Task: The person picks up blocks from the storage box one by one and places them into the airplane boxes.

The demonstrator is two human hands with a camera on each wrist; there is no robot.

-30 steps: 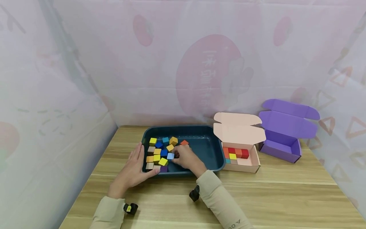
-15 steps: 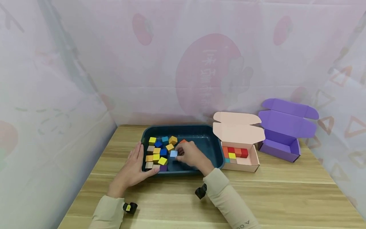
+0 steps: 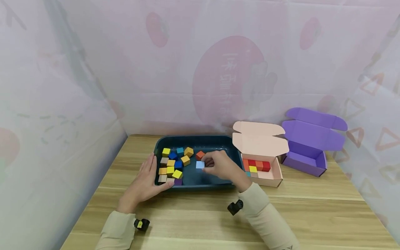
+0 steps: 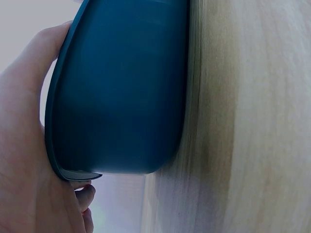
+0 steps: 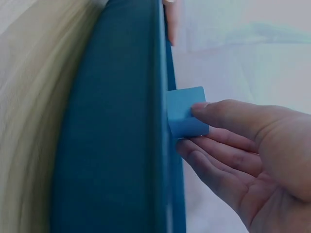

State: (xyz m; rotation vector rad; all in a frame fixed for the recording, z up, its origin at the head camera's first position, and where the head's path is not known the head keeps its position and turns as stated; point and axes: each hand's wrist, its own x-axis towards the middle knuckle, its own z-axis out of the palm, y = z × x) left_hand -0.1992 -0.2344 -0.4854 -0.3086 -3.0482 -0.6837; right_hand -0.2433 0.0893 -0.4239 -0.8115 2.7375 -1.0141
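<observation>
Right hand (image 3: 222, 167) over the middle of the dark teal tray (image 3: 229, 146), thumb and fingertips pinched on a light blue cube (image 3: 200, 164) held just above the tray floor; same cube (image 5: 187, 111) seen from the right wrist camera, pressed between thumb and fingers just beyond the tray rim. Left hand (image 3: 144, 181) flat with fingers straight and relaxed, resting against the tray's near left corner, thumb on the rim; palm against the tray wall (image 4: 121, 92) in the left wrist view. Loose cluster of coloured cubes (image 3: 173, 166) in the left half of the tray: yellow, orange, blue, teal, tan, one purple. Single orange-red cube (image 3: 200, 155) just beside the held one, slightly apart from the cluster. Pink cardboard box (image 3: 262, 170) to the right of the tray, lid open, with red, orange, yellow and teal cubes packed at its left end. Purple cardboard box (image 3: 307, 158) further right, also open. All on a wooden table (image 3: 312, 208).
</observation>
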